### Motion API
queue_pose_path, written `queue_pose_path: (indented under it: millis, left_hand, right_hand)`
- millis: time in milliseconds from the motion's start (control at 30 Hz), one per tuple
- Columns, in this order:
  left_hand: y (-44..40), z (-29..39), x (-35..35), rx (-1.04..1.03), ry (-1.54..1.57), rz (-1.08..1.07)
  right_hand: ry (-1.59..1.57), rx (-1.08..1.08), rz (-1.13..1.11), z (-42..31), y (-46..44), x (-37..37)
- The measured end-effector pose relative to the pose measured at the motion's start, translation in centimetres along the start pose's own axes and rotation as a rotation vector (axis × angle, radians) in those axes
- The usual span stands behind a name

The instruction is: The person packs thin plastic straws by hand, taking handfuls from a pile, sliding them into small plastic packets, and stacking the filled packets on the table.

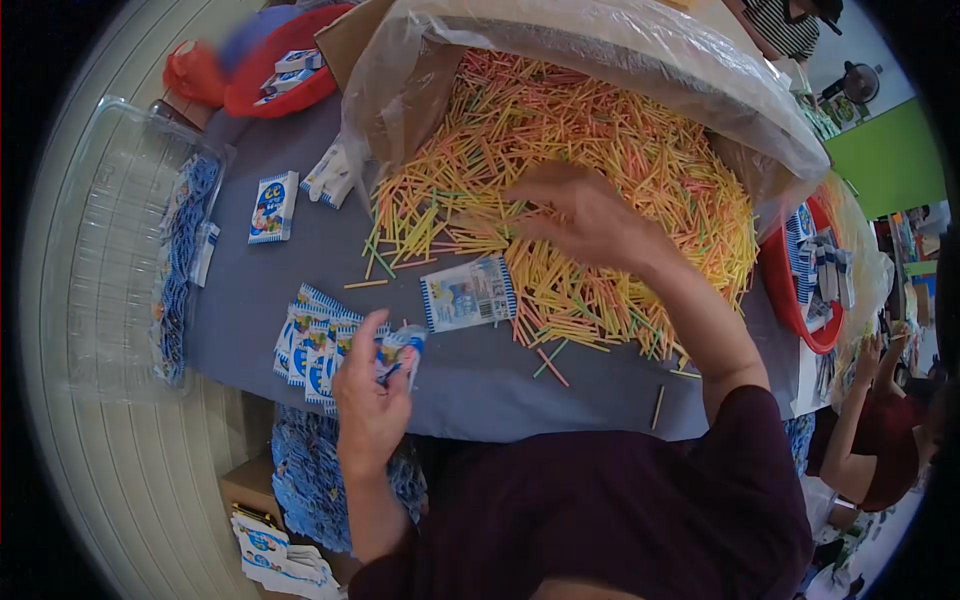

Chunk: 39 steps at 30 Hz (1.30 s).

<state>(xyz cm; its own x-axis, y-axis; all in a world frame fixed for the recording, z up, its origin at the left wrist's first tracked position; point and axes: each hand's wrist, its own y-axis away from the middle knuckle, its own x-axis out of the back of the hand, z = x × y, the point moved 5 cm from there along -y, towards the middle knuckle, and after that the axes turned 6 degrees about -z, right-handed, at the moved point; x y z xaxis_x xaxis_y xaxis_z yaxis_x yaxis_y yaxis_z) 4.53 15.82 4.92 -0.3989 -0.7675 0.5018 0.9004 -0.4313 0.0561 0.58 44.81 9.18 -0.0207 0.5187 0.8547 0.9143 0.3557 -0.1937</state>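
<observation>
Your single view looks from your head, forward and steeply down, at close range above the worktop point(470, 385). Both your left hand point(372, 400) and your right hand point(580, 215) lie inside its round, wide-angle field; your shirt point(600, 490) fills the bottom, nearer you than either hand.

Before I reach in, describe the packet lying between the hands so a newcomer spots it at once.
Start at the big heap of coloured sticks. At its near left edge, just right of the left hand, lies a flat packet with blue-striped ends. Unlike the fanned packets on that hand's other side, it lies alone, with a barcode showing.
</observation>
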Motion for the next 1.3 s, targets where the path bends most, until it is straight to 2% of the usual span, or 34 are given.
queue_pose_path:
  millis: [33, 67, 100, 133, 167, 200, 233, 267, 333, 367, 400, 433, 467, 500, 567, 600, 733, 800, 933, 1100, 1133, 1200, 1233, 1267, 1300]
  left_hand:
    - [0.8, -1.0, 0.9, 0.102, -0.240, 0.059]
    - [1.1, -0.7, 0.8, 0.108, -0.240, 0.064]
    - [1.3, 0.3, 0.7, 0.060, -0.486, 0.084]
    - [1.4, 1.3, 0.4, 0.009, -0.732, 0.101]
    - [1.5, 1.6, 0.3, 0.012, -0.733, 0.103]
    - [1.6, 2.2, 0.4, 0.017, -0.863, 0.172]
    - [1.6, 2.6, 0.3, 0.020, -0.992, 0.241]
    - [1.3, 2.8, -0.1, 0.021, -0.991, 0.234]
    - [-0.3, 3.9, -1.7, -0.149, -0.913, 0.123]
    - [-1.5, 4.4, -3.2, -0.307, -0.849, 0.086]
    - [-2.7, 4.7, -4.8, -0.464, -0.782, 0.047]
    - [-3.6, 4.3, -5.6, -0.454, -0.784, 0.050]
    - [-4.4, 3.7, -6.8, -0.445, -0.742, -0.049]
    - [-5.0, 3.1, -7.7, -0.440, -0.695, -0.151]
    - [-5.4, 2.6, -8.2, -0.498, -0.778, -0.119]
    - [-5.4, 2.5, -8.3, -0.558, -0.867, -0.076]
    - [-6.1, 1.7, -7.7, -0.620, -0.778, -0.002]
    - [-6.2, 2.1, -6.4, -0.647, -0.660, 0.194]
    - [-5.8, 1.7, -7.4, -0.605, -0.764, 0.117]
    - [-6.3, 2.4, -5.8, -0.433, -0.512, 0.109]
    - [-6.6, 2.2, -5.7, -0.433, -0.515, 0.109]
    - [-7.0, 2.0, -5.2, -0.496, -0.299, 0.246]
    - [-7.0, 1.8, -5.3, -0.504, -0.290, 0.240]
    - [-6.6, 1.7, -5.7, -0.525, -0.417, 0.211]
    - [-6.2, 1.6, -6.1, -0.544, -0.546, 0.184]
  right_hand:
    - [0.363, -0.125, -0.084, 1.4, -1.1, 0.6]
    - [0.729, -0.241, -0.168, 3.0, -2.4, 1.5]
    - [0.727, -0.231, -0.167, 5.4, -3.4, 1.1]
    - [0.771, -0.204, -0.064, 8.7, -4.1, -0.1]
    - [0.813, -0.180, 0.035, 11.3, -4.7, -1.2]
    - [0.813, -0.179, 0.033, 13.3, -5.6, -2.0]
    - [0.979, -0.169, -0.017, 15.3, -6.5, -3.1]
    - [1.142, -0.159, -0.071, 17.1, -7.2, -4.3]
    - [1.467, -0.117, -0.178, 19.0, -8.8, -6.3]
    - [1.630, -0.081, -0.226, 19.3, -9.7, -7.2]
    - [1.626, -0.066, -0.222, 16.0, -9.9, -5.9]
    - [1.260, -0.235, -0.227, 10.5, -9.2, -2.0]
    - [0.889, -0.394, -0.231, 8.0, -8.6, 0.1]
    - [0.888, -0.397, -0.236, 10.8, -8.3, 0.2]
    - [0.945, -0.207, 0.055, 16.9, -7.2, 1.7]
    - [0.944, -0.212, 0.049, 17.2, -6.7, 1.6]
    - [0.907, -0.235, 0.126, 17.5, -5.0, 2.9]
    - [0.880, -0.238, 0.165, 17.4, -4.3, 3.1]
    - [0.825, -0.248, 0.261, 16.7, -3.1, 4.0]
    - [0.745, -0.224, 0.369, 15.0, -3.7, 4.2]
    - [0.730, -0.224, 0.391, 14.7, -3.6, 4.3]
    - [0.729, -0.235, 0.412, 14.1, -2.9, 5.2]
    - [0.196, -0.189, 0.453, 14.3, -2.3, 6.1]
    - [-0.340, -0.134, 0.473, 14.4, -1.8, 6.2]
    - [-0.334, -0.141, 0.474, 14.0, -1.4, 5.9]
